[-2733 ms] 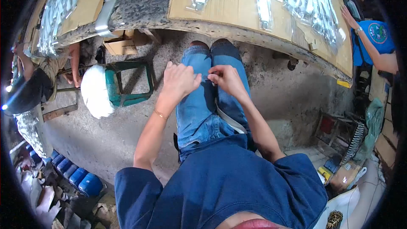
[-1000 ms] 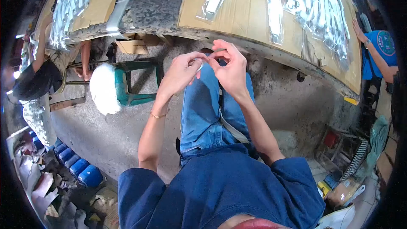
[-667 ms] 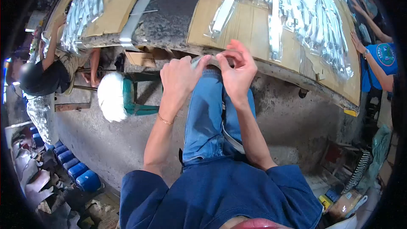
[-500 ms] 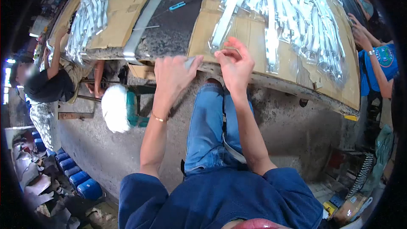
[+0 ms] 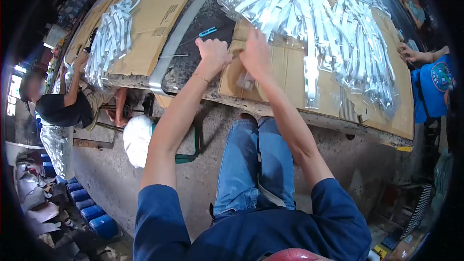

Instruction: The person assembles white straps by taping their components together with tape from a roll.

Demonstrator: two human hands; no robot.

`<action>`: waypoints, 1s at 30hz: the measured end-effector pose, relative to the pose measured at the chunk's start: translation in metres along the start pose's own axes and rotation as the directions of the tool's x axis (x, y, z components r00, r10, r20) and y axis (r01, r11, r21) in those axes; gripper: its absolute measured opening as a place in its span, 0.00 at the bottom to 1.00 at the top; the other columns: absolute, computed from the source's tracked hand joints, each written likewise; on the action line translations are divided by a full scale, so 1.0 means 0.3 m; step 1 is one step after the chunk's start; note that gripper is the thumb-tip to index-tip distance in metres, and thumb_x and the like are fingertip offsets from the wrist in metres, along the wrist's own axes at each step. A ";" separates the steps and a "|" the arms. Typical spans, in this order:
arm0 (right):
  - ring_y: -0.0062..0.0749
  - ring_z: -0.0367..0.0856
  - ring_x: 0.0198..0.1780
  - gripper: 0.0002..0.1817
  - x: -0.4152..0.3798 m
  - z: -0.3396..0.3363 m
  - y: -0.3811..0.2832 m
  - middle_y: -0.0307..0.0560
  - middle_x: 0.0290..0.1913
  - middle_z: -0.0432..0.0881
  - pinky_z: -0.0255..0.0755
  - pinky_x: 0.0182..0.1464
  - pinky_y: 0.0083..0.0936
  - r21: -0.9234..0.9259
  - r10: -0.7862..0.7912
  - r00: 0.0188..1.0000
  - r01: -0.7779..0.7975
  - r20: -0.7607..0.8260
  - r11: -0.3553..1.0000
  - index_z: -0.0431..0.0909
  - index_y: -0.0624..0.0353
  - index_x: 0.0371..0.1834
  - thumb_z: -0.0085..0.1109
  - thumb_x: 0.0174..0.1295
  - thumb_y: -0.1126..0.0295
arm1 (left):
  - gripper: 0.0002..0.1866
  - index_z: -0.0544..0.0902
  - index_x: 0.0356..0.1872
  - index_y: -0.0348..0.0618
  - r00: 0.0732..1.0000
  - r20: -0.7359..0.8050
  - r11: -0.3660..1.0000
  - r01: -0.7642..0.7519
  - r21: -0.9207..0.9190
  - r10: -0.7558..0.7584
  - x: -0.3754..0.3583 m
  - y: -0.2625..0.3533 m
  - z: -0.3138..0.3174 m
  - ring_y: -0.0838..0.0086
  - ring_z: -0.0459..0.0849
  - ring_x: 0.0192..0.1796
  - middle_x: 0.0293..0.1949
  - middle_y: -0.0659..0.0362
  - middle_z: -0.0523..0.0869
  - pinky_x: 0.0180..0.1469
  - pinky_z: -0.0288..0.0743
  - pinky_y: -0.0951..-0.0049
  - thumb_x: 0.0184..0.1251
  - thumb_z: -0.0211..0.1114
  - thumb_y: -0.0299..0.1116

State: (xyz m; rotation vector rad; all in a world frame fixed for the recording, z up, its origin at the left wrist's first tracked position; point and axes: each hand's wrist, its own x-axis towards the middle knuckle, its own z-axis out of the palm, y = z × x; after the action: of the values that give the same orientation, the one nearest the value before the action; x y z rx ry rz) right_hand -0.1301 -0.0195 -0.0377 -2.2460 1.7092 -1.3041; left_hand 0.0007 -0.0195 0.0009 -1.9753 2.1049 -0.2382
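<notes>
Since the moment before, both our arms have stretched forward from above the knees up onto the table (image 5: 290, 111), and the view has tipped to take in more of its top. Our left hand (image 5: 212, 57) is curled into a loose fist at the near edge of the cardboard sheet (image 5: 285, 79), knuckles up; we cannot tell whether anything is pinched inside it. Our right hand (image 5: 256, 55) lies just beside it, back toward us, fingers pointed down onto the cardboard, and whether they grip anything is hidden. A small clear packet (image 5: 245, 81) lies on the cardboard just below the right wrist, near the table's front edge. Beyond the hands spreads a big heap of clear bags of white strips (image 5: 333, 24), touching the right hand's far side. A blue-handled tool (image 5: 208, 32) rests on the bare dark tabletop just beyond the left hand, beside a long grey strip (image 5: 171, 48). At the right, another person's sleeve (image 5: 432, 89) in blue leans at the table; at the left, a person in black (image 5: 60, 106) reaches toward a second heap of bags (image 5: 111, 38).
</notes>
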 end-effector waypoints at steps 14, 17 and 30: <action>0.32 0.81 0.34 0.09 -0.440 -0.477 0.486 0.49 0.34 0.82 0.75 0.37 0.27 0.288 0.537 0.814 -0.472 -0.220 0.833 0.79 0.61 0.44 0.61 0.60 0.77 | 0.24 0.84 0.36 0.41 0.930 -0.359 0.959 -0.027 -0.282 -0.080 0.002 0.093 -0.029 0.54 0.85 0.39 0.32 0.49 0.87 0.41 0.75 0.57 0.64 0.58 0.55; 0.45 0.81 0.37 0.13 -0.434 -0.477 0.481 0.53 0.37 0.81 0.74 0.40 0.33 0.079 0.317 0.916 -0.307 -0.246 0.948 0.78 0.62 0.43 0.65 0.54 0.77 | 0.22 0.83 0.40 0.37 0.955 -0.273 0.798 -0.250 -0.548 0.112 0.304 0.221 -0.101 0.49 0.84 0.40 0.35 0.46 0.86 0.44 0.76 0.57 0.64 0.60 0.49; 0.49 0.79 0.41 0.17 -0.428 -0.485 0.479 0.55 0.39 0.79 0.74 0.42 0.37 0.055 0.294 0.921 -0.290 -0.255 0.955 0.77 0.65 0.44 0.68 0.51 0.73 | 0.23 0.84 0.38 0.33 0.948 -0.242 0.640 -0.056 -0.766 -0.206 1.145 0.606 -0.146 0.51 0.86 0.46 0.41 0.42 0.87 0.51 0.77 0.62 0.42 0.70 0.41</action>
State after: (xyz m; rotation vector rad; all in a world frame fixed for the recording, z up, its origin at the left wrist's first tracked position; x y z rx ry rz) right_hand -0.3386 0.0911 -0.0887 -1.7795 2.0106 -1.5835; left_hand -0.2041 -0.3510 -0.0314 -2.6282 2.6104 0.4738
